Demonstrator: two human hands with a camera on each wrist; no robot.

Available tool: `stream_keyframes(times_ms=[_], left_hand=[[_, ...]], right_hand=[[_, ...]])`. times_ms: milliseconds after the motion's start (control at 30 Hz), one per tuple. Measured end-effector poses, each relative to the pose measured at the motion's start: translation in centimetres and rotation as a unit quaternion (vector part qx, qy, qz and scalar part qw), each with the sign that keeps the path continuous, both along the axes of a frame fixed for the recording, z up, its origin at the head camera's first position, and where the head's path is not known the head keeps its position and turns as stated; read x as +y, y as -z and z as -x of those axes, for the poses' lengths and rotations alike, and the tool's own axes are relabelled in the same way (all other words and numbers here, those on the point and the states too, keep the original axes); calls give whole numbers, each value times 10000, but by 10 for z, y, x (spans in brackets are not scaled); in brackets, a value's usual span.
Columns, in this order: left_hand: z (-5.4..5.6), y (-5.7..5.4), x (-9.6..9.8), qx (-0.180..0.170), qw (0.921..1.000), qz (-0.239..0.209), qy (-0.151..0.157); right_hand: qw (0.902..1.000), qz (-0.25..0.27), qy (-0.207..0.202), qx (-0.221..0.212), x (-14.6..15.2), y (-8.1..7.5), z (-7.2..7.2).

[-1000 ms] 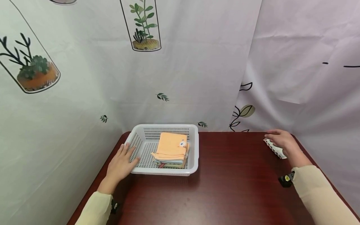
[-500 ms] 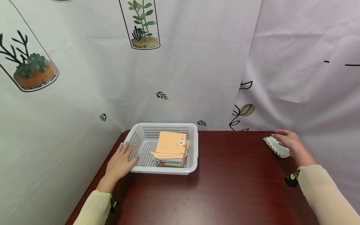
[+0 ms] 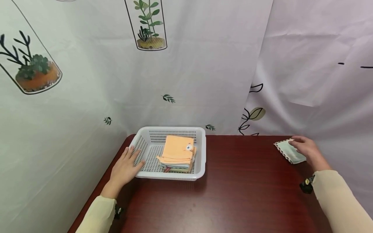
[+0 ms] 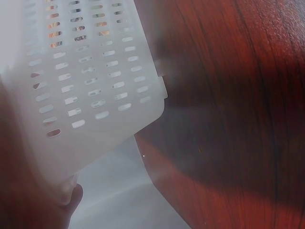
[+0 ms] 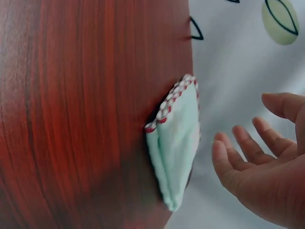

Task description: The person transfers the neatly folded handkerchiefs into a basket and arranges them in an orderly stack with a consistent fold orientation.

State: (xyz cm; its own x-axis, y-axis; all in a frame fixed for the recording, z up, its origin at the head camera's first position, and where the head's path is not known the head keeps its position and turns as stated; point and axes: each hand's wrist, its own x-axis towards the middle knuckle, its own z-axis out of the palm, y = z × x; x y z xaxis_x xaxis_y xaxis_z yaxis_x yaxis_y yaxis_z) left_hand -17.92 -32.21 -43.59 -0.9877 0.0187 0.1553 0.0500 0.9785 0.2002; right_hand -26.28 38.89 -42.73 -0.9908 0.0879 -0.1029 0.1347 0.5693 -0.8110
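Observation:
My left hand point(image 3: 125, 169) rests with spread fingers on the left side of a white perforated plastic basket point(image 3: 172, 176). The basket's slotted wall point(image 4: 109, 86) fills much of the left wrist view, with part of the hand point(image 4: 28, 191) dark along that view's left edge. Inside the basket lies a stack of folded cloths, topped by an orange cloth point(image 3: 177, 149) with a round white patch. At the table's far right, my right hand point(image 3: 309, 152) hovers beside a folded mint-green cloth point(image 3: 287, 150) with a red-and-white edge. The right wrist view shows loosely bent fingers apart from this cloth point(image 5: 176, 138).
A dark red wooden table point(image 3: 227, 194) bears everything. Behind it and along both sides hang pale curtains point(image 3: 204, 74) printed with plants. The mint cloth lies close to the table's back right corner.
My right hand has drifted to the right, uncovering more of the mint-green cloth. The left hand, the basket and the stack have stayed in place.

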Motion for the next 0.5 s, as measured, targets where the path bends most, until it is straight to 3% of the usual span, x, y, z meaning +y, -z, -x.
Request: stream_keyframes(times_ms=[300,500], left_hand=[[1,1,1,1,10000,16,66],[1,0,3,-7,10000,19,57]], right_hand=[[9989,-260,361,-120,11,8,-3],[9962,-729,483,-34,20,15,-3]])
